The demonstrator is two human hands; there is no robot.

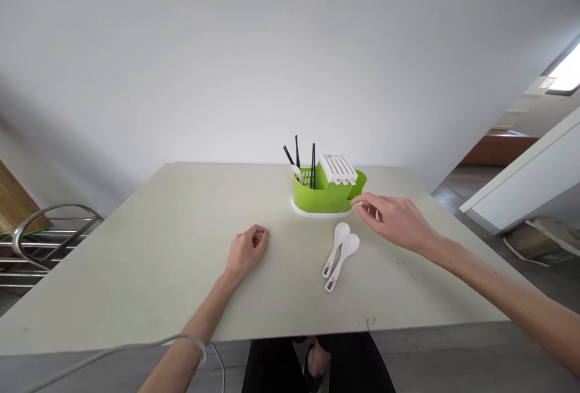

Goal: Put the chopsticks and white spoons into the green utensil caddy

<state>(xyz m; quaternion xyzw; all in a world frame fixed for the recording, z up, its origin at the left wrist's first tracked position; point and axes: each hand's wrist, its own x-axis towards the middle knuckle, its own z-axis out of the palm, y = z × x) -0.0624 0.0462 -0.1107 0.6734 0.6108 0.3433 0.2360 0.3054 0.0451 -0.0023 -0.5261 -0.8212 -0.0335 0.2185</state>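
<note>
A green cutlery holder point(321, 198) with a white base stands toward the back of the table. Several black chopsticks point(313, 166) and one white spoon point(297, 172) lean in its left compartment, and a white slotted piece point(338, 168) tops its middle. My right hand point(394, 218) is beside the holder's right end, fingers pinched together; something small and pale shows at the fingertips, too little to name. Before the holder lie two white spoons, one point(341, 235) partly beside the other point(348, 247), handles toward me. My left hand point(249, 248) rests on the table left of them, fingers curled, holding nothing visible.
The pale table point(181, 230) meets a white wall at the back. A grey cable point(136, 346) crosses over my left forearm near the front edge. To the left stands a metal rack point(49, 242); at right, a white panel point(525, 169) rises from the floor.
</note>
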